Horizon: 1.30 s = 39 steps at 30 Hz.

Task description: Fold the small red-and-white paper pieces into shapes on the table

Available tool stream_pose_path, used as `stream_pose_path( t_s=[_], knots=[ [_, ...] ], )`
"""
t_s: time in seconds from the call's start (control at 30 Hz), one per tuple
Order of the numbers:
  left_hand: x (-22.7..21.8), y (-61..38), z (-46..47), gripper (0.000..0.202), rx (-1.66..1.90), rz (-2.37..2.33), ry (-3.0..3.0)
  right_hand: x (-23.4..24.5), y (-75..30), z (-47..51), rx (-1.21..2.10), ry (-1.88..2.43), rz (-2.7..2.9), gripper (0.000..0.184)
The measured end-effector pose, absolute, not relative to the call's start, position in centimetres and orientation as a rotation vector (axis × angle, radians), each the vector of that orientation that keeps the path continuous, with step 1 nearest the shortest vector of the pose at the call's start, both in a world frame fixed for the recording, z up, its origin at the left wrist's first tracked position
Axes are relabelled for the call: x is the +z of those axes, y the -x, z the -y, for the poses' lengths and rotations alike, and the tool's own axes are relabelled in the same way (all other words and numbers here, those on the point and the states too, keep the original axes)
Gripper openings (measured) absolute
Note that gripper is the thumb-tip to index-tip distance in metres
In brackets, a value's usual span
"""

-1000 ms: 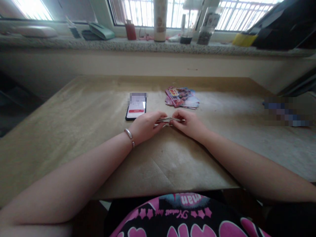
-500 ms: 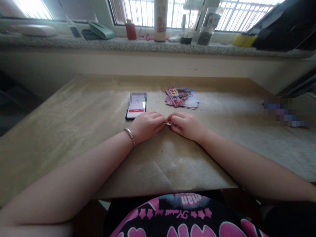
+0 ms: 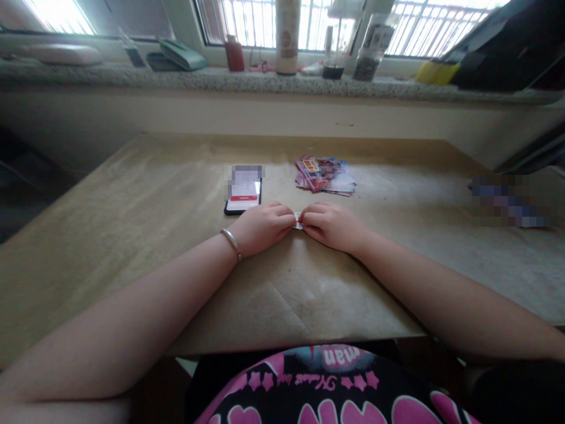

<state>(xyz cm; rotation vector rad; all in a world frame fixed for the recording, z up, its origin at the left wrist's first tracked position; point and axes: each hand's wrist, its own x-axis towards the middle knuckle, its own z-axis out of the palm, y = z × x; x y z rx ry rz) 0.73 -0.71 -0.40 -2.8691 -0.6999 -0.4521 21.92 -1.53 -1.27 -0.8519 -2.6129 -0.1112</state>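
Note:
A small whitish piece of what looks like paper (image 3: 298,221) shows in the narrow gap between my two hands, over the near middle of the table. My left hand (image 3: 265,225), with a silver bangle at the wrist, pinches its left side. Its right side is between the thumb and fingers of my right hand (image 3: 329,225). Much of the piece is hidden by the fingers. Just beyond my left hand lies a phone (image 3: 241,206) with a lit screen. A fanned pile of colourful printed cards (image 3: 324,176) rests beyond my right hand.
The pale brown tabletop (image 3: 154,206) runs back to a wall below a window. On the stone sill (image 3: 256,81) stand a red bottle (image 3: 234,54), a tall container (image 3: 286,41) and several other items. A blurred-out item (image 3: 507,200) lies at the table's right.
The whitish piece has turned from nearly edge-on to showing more of its face. Both hands have shifted only slightly, and the right fingers sit differently on it. The phone and cards have stayed put.

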Motion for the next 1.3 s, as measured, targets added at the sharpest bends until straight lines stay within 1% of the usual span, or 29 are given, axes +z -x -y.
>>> stream_pose_path(
  t_s=[0.13,0.3,0.5,0.73,1.03,1.3],
  knots=[
    [-0.5,-0.5,0.7,0.019,-0.51,0.701,2.945,-0.8,-22.1,1.8,-0.076,0.814,2.644,0.019],
    [-0.5,-0.4,0.7,0.021,-0.503,0.709,2.946,-0.6,-22.7,1.8,0.032,0.772,2.625,0.02],
    [-0.5,-0.4,0.9,0.022,-0.455,0.702,2.915,-0.5,-23.1,1.9,0.016,0.733,2.669,0.022],
    [-0.3,-0.6,0.9,0.023,-0.414,0.755,2.849,-1.1,-23.0,1.6,0.024,0.814,2.58,0.022],
    [0.0,-0.7,1.1,0.022,-0.36,0.819,2.863,-1.0,-23.4,1.7,-0.028,0.941,2.61,0.022],
    [-0.2,-0.5,1.0,0.022,-0.404,0.895,2.908,-0.9,-23.3,1.9,0.066,1.02,2.572,0.017]
  ],
)
